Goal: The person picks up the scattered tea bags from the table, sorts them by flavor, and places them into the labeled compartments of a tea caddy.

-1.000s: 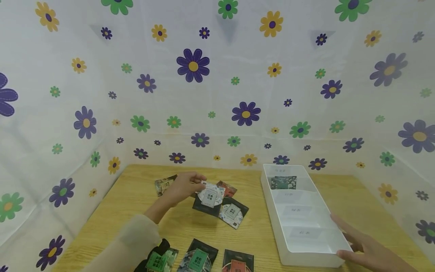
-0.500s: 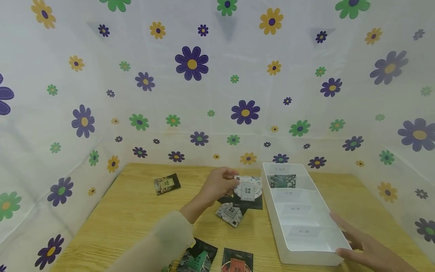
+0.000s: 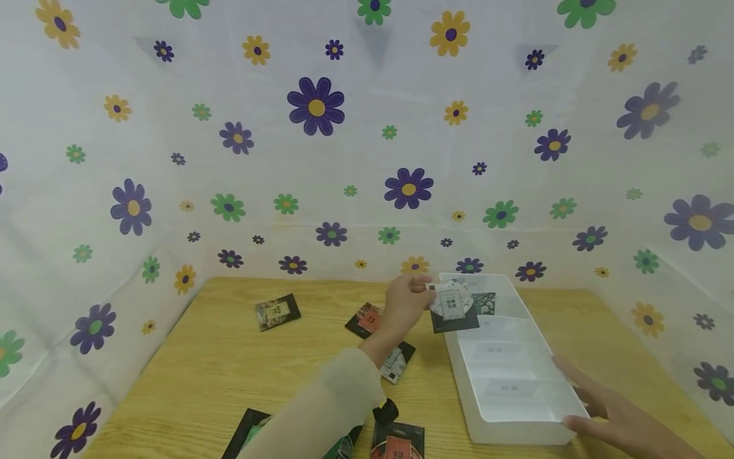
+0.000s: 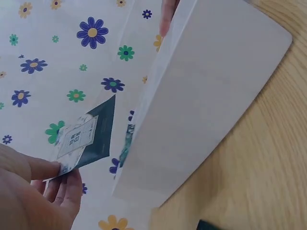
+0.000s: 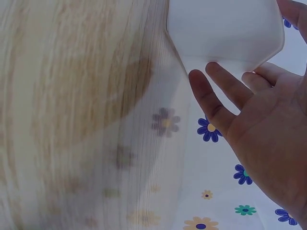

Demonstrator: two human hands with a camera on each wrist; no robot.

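My left hand (image 3: 404, 306) pinches the edge of a white and black tea sachet (image 3: 453, 306) between thumb and fingers. This sachet hangs over the left rim of a white divided box (image 3: 478, 408), at its far compartment. In the left wrist view the sachet (image 4: 88, 139) tilts upward, apart from the box wall (image 4: 206, 81). A dark green patterned sachet (image 3: 486, 304) stands in the far compartment. My right hand (image 3: 622, 411) holds the box's near right corner, thumb at the front and fingers along the side. In the right wrist view its fingers (image 5: 223, 88) touch the box.
Left of the box lie a red-labelled sachet (image 3: 364, 319) and a white-labelled one (image 3: 394, 364), partly behind the left arm. A yellow-labelled sachet (image 3: 278, 312) lies farther left. Near the front are another red-labelled sachet (image 3: 398, 441) and green ones partly covered by the sleeve (image 3: 327, 408).
My left hand has carried the white and black sachet rightward from the loose sachets to the box's far compartment. My right hand stays at the box corner.
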